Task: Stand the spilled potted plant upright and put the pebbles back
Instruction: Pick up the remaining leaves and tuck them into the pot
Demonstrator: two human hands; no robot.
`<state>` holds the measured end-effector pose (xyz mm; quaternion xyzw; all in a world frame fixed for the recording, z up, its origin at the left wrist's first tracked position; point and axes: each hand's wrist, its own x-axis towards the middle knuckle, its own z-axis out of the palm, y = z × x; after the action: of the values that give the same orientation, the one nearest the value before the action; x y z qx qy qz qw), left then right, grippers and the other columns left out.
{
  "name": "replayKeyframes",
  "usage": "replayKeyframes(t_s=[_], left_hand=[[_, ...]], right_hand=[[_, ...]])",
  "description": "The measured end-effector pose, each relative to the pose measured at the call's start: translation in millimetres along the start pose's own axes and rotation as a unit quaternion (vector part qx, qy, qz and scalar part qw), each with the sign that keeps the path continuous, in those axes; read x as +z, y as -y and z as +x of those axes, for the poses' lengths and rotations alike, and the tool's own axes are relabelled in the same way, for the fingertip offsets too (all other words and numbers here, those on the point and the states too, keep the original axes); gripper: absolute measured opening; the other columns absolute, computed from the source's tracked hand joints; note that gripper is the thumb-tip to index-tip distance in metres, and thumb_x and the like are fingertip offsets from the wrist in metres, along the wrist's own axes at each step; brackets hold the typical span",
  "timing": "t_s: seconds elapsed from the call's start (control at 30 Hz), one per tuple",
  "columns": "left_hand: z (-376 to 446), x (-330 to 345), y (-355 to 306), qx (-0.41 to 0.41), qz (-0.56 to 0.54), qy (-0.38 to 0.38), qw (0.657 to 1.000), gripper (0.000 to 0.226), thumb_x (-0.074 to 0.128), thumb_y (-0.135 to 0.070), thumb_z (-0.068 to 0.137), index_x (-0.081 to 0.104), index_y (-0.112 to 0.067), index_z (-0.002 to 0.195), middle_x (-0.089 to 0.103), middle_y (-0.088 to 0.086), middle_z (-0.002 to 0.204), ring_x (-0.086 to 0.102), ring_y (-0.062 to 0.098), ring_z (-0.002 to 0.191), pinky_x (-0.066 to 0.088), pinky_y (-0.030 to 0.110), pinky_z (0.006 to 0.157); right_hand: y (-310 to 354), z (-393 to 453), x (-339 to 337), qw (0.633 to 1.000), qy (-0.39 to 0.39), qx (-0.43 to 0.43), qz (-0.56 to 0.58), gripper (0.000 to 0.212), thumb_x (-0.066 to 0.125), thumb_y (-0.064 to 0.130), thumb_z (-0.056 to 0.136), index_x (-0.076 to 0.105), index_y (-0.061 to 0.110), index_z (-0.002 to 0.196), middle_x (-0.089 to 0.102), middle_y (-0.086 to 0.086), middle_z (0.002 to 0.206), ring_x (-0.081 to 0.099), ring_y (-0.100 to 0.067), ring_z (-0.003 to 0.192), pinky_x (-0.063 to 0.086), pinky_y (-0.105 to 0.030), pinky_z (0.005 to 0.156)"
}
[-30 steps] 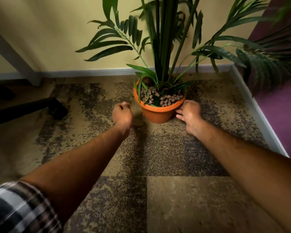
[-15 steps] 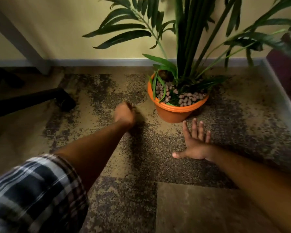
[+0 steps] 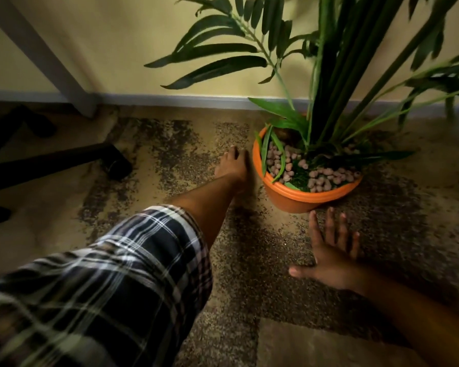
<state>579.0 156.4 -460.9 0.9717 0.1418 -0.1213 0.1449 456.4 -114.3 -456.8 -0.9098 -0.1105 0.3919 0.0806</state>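
The orange pot [image 3: 297, 198] stands upright on the carpet near the wall, with tall green palm stems [image 3: 329, 75] rising from it. Brownish pebbles [image 3: 326, 178] cover the soil inside the rim. My left hand [image 3: 233, 168] reaches along the pot's left side, close to the rim, its fingers pointing away toward the wall, and I see nothing held in it. My right hand [image 3: 331, 252] lies flat on the carpet in front of the pot with its fingers spread, a little short of the pot's base.
A black chair base with a caster [image 3: 114, 161] lies on the left. A grey table leg [image 3: 45, 54] slants down to the skirting board [image 3: 170, 100]. The patterned carpet [image 3: 249, 287] stretches toward me. Palm leaves hang over the right side.
My left hand moved forward from a fist in front of the pot to the pot's left side. My right hand left the pot's right side and spread flat on the carpet.
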Motion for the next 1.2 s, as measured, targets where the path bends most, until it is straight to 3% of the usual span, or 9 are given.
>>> replayKeyframes(t_s=[0.13, 0.2, 0.3, 0.4, 0.53, 0.7, 0.83, 0.97, 1.2], left_hand=[[1.1, -0.5, 10.6, 0.051, 0.012, -0.069, 0.996, 0.032, 0.052, -0.019, 0.099, 0.056, -0.01, 0.129, 0.048, 0.013, 0.137, 0.051, 0.031, 0.122, 0.046, 0.038, 0.096], [0.7, -7.1, 15.4, 0.055, 0.018, -0.092, 0.994, 0.027, 0.057, -0.018, 0.098, 0.063, -0.008, 0.123, 0.054, 0.013, 0.128, 0.058, 0.031, 0.11, 0.051, 0.04, 0.094], [-4.3, -13.5, 24.9, 0.023, -0.013, -0.111, 0.993, 0.034, 0.068, -0.012, 0.093, 0.064, -0.006, 0.126, 0.058, 0.017, 0.128, 0.062, 0.033, 0.112, 0.052, 0.04, 0.098], [-1.8, -21.2, 44.7, -0.048, -0.052, -0.14, 0.988, 0.029, 0.057, -0.006, 0.099, 0.064, -0.003, 0.127, 0.061, 0.02, 0.127, 0.061, 0.034, 0.114, 0.05, 0.039, 0.101], [-3.5, -36.1, 68.1, -0.082, -0.103, -0.175, 0.976, 0.024, 0.063, -0.014, 0.097, 0.071, -0.006, 0.118, 0.067, 0.019, 0.121, 0.063, 0.033, 0.112, 0.053, 0.04, 0.099], [6.8, -43.6, 85.2, -0.121, -0.135, -0.209, 0.961, 0.027, 0.05, -0.015, 0.1, 0.063, -0.009, 0.122, 0.054, 0.016, 0.133, 0.056, 0.035, 0.117, 0.048, 0.042, 0.103], [17.9, -41.5, 87.0, -0.085, -0.164, -0.205, 0.961, 0.025, 0.047, -0.013, 0.101, 0.065, -0.009, 0.117, 0.066, 0.02, 0.121, 0.064, 0.037, 0.11, 0.053, 0.043, 0.096], [13.8, -34.9, 88.0, -0.067, -0.152, -0.198, 0.966, 0.019, 0.049, -0.017, 0.1, 0.067, -0.013, 0.098, 0.069, 0.014, 0.107, 0.063, 0.029, 0.089, 0.048, 0.034, 0.077], [7.0, -44.6, 96.5, -0.095, -0.175, -0.182, 0.963, 0.017, 0.057, -0.011, 0.095, 0.074, -0.012, 0.089, 0.071, 0.012, 0.098, 0.066, 0.027, 0.091, 0.057, 0.038, 0.086]], right_hand=[[0.2, -0.5, 0.3, 1.0, 0.0, 0.003, -0.001, 0.149, 0.062, 0.091, 0.061, -0.048, 0.035, 0.143, -0.062, -0.007, 0.145, -0.058, -0.035, 0.133, -0.022, -0.064, 0.115], [0.1, -0.8, -0.3, 1.0, 0.0, 0.0, 0.002, 0.149, 0.063, 0.091, 0.061, -0.048, 0.036, 0.143, -0.063, -0.005, 0.144, -0.058, -0.034, 0.132, -0.022, -0.063, 0.115], [0.3, -3.1, -1.7, 1.0, 0.004, -0.002, 0.003, 0.147, 0.063, 0.091, 0.062, -0.048, 0.037, 0.142, -0.065, -0.004, 0.142, -0.059, -0.034, 0.131, -0.023, -0.062, 0.114], [2.2, -4.8, -2.0, 1.0, 0.006, 0.006, -0.006, 0.147, 0.063, 0.091, 0.062, -0.051, 0.038, 0.14, -0.066, -0.003, 0.14, -0.059, -0.033, 0.13, -0.023, -0.062, 0.116], [2.8, -5.0, -2.9, 1.0, 0.01, 0.014, -0.021, 0.147, 0.061, 0.092, 0.061, -0.052, 0.04, 0.138, -0.068, -0.002, 0.137, -0.059, -0.034, 0.13, -0.022, -0.061, 0.118], [6.4, -4.4, -3.4, 0.999, 0.025, 0.025, -0.034, 0.146, 0.058, 0.095, 0.06, -0.056, 0.04, 0.131, -0.071, -0.001, 0.132, -0.061, -0.033, 0.129, -0.022, -0.06, 0.119], [7.6, -2.3, -4.3, 0.998, 0.026, 0.041, -0.047, 0.146, 0.056, 0.096, 0.059, -0.059, 0.037, 0.127, -0.07, -0.004, 0.134, -0.057, -0.034, 0.133, -0.02, -0.061, 0.118], [7.9, -2.4, -6.0, 0.998, 0.025, 0.036, -0.047, 0.147, 0.057, 0.096, 0.06, -0.059, 0.035, 0.128, -0.069, -0.005, 0.135, -0.057, -0.034, 0.133, -0.019, -0.061, 0.119], [-0.3, 1.4, -1.7, 0.999, 0.014, 0.005, -0.029, 0.148, 0.061, 0.093, 0.057, -0.057, 0.041, 0.13, -0.07, 0.0, 0.134, -0.063, -0.03, 0.127, -0.024, -0.06, 0.117]])
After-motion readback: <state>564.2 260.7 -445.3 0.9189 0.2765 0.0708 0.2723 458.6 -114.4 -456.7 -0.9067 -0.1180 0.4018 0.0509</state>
